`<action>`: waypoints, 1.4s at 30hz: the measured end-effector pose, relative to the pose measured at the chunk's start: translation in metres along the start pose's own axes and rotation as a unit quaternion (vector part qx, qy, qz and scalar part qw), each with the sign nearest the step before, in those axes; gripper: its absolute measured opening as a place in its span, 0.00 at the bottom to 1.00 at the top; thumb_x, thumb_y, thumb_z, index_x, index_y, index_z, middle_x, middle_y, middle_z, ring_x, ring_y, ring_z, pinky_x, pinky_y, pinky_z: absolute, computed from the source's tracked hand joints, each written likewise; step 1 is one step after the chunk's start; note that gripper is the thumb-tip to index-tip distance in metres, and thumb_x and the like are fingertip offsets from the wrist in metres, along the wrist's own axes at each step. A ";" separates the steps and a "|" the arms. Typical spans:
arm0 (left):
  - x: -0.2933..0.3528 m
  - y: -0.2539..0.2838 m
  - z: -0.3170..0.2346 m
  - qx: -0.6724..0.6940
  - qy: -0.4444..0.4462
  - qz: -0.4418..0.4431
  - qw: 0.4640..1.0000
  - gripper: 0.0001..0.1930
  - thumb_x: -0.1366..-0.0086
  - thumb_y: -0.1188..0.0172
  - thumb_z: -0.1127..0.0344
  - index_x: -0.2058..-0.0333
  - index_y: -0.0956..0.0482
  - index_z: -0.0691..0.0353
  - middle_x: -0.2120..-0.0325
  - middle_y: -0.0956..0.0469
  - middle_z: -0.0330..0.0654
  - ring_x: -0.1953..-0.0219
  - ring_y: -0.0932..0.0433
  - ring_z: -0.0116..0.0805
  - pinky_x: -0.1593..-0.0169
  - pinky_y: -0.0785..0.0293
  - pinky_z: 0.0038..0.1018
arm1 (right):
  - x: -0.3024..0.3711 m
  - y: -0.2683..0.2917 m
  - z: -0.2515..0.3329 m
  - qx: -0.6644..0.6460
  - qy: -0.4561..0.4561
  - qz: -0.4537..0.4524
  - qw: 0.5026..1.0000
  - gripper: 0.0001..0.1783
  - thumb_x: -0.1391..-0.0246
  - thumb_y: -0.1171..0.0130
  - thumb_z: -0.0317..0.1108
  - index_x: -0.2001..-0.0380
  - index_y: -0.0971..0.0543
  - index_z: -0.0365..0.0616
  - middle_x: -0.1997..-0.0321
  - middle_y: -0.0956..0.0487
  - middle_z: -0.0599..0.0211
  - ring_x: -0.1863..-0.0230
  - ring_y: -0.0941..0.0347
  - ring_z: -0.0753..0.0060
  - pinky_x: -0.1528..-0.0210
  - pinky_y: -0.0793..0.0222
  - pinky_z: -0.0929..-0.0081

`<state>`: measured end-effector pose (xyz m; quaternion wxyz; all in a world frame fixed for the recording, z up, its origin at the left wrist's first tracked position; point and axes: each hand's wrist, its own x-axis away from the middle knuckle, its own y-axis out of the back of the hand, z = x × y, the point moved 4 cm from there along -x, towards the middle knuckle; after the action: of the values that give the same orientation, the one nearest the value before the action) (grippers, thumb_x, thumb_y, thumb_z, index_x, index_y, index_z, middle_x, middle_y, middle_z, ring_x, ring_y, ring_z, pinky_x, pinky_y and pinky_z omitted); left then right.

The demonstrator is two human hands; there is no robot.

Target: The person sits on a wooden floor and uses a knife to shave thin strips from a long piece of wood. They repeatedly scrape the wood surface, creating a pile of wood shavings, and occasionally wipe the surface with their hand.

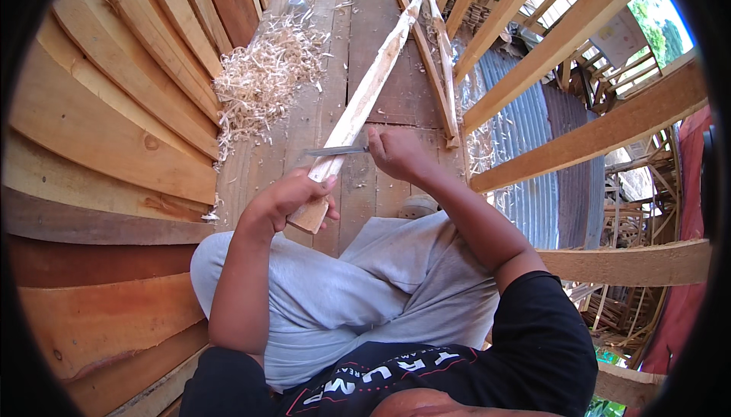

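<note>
A long, pale wooden strip runs from my lap away over the plank floor, its surface partly shaved and rough. Around its near end my left hand is closed, the squared tip sticking out below the fingers. My right hand grips a knife, the handle hidden in the fist. The knife's blade points left and lies across the strip, just beyond my left hand.
A heap of curled shavings lies on the plank floor against the left board wall. More narrow sticks rest at the right edge. Spaced wooden slats stand on the right, with corrugated metal sheets beyond and below.
</note>
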<state>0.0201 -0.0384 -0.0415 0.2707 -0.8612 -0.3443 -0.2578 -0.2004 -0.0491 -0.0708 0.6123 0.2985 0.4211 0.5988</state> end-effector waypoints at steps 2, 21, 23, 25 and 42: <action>-0.001 0.002 0.000 -0.019 -0.006 -0.040 0.999 0.19 0.36 0.40 0.59 0.56 0.31 0.68 0.74 0.23 0.42 0.73 0.18 0.34 0.73 0.19 0.31 | -0.001 -0.006 -0.002 0.001 0.004 -0.012 1.000 0.31 0.35 0.61 0.44 0.88 0.24 0.40 0.85 0.27 0.46 0.80 0.28 0.39 0.71 0.33 0.47; -0.020 -0.004 0.014 -0.133 -0.089 -0.164 0.973 0.16 0.51 0.34 0.68 0.65 0.23 0.73 0.80 0.23 0.43 0.83 0.23 0.29 0.81 0.30 0.27 | 0.009 -0.004 0.030 0.003 -0.028 -0.042 0.999 0.30 0.39 0.59 0.42 0.91 0.27 0.36 0.87 0.30 0.42 0.84 0.31 0.37 0.74 0.33 0.46; -0.022 -0.005 0.017 -0.157 -0.085 -0.168 0.969 0.17 0.52 0.37 0.70 0.63 0.23 0.73 0.80 0.23 0.44 0.83 0.23 0.30 0.81 0.30 0.28 | 0.009 -0.008 0.025 0.026 -0.018 -0.052 0.998 0.29 0.41 0.58 0.42 0.92 0.26 0.38 0.88 0.29 0.43 0.85 0.30 0.39 0.76 0.32 0.48; -0.015 -0.008 0.011 -0.193 -0.075 -0.194 0.959 0.18 0.52 0.39 0.70 0.61 0.23 0.72 0.80 0.23 0.43 0.83 0.22 0.30 0.81 0.29 0.28 | 0.004 -0.007 0.019 0.056 -0.001 -0.061 0.997 0.27 0.43 0.56 0.41 0.92 0.25 0.41 0.88 0.28 0.46 0.87 0.30 0.44 0.80 0.31 0.51; -0.026 -0.005 -0.004 -0.147 -0.093 -0.172 0.970 0.14 0.51 0.41 0.72 0.64 0.26 0.72 0.81 0.26 0.39 0.84 0.26 0.27 0.81 0.31 0.26 | -0.020 -0.004 -0.007 0.081 0.005 -0.143 0.986 0.25 0.47 0.54 0.40 0.93 0.25 0.40 0.88 0.27 0.47 0.85 0.27 0.45 0.74 0.28 0.52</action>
<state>-0.0007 -0.0492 -0.0535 0.0599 -0.8394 -0.4694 -0.2674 -0.2029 -0.0702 -0.0747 0.6634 0.2809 0.5099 0.4701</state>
